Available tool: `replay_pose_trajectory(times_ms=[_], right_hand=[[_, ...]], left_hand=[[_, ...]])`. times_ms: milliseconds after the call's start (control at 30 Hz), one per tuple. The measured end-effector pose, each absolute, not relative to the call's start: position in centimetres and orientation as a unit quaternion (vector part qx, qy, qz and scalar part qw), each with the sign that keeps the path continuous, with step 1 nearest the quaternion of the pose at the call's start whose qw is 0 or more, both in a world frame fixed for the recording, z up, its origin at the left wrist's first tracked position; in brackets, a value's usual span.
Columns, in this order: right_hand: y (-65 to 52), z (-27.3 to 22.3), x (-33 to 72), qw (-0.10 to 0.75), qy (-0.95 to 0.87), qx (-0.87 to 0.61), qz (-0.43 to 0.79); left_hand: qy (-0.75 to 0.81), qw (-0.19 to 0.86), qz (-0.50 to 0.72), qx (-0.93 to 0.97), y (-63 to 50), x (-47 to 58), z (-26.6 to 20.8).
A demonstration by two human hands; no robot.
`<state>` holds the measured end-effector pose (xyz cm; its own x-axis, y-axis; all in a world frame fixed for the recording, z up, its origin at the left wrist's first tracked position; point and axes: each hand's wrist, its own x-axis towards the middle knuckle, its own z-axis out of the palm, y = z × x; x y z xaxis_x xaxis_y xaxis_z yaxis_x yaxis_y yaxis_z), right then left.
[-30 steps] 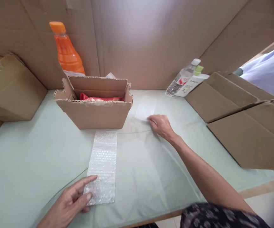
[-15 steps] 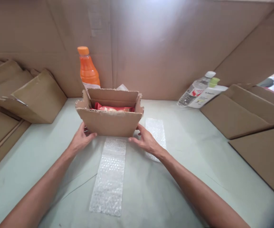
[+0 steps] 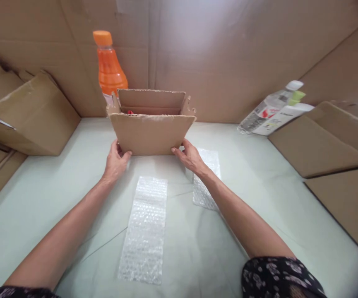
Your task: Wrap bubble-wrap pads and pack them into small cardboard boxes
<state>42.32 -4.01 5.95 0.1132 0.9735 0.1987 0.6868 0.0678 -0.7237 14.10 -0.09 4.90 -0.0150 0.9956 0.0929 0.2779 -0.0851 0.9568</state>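
Both hands grip the lower corners of the cardboard box [image 3: 152, 134], left hand [image 3: 116, 162] and right hand [image 3: 191, 157] each with a thumb at its front edge. With the hold so low, the box could tip if one side rose faster; whether its base touches the tabletop [image 3: 243, 178] is unclear. Pushed farther from the hands, it might knock the orange bottle [image 3: 112, 72], upright beyond the left hand. A sleeve or forearm could drag the bubble-wrap strip [image 3: 144, 231] lying between the arms, or the second strip [image 3: 202, 192] partly under the right forearm.

The box is open-topped; only a bit of something red [image 3: 130, 112] shows inside, the front wall hiding the rest. The bottle behind holds orange liquid.
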Motion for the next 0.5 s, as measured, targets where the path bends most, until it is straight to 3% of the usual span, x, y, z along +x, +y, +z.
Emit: replay_pose_trajectory(times_ms=[100,167,333,400,500], right_hand=[[-8.5,6.9,45.4,0.359,-0.636,-0.663,0.165],[-12.9,7.1,47.4,0.339,-0.650,-0.668,0.131],[-21.7,5.3,47.8,0.202,-0.693,-0.689,0.073],[-23.1,4.5,46.3,0.165,-0.703,-0.689,0.062],[-24.0,4.5,43.9,0.155,-0.726,-0.668,0.054]], left_hand=[[0.602,0.332,0.419,0.593,-3.8,11.7,4.5],[0.610,0.259,0.335,0.670,-7.2,9.8,4.2],[0.545,0.131,0.176,0.809,-14.4,9.8,4.6],[0.532,0.143,0.148,0.821,-15.6,11.3,5.1],[0.530,0.251,0.147,0.796,-16.4,12.4,6.3]])
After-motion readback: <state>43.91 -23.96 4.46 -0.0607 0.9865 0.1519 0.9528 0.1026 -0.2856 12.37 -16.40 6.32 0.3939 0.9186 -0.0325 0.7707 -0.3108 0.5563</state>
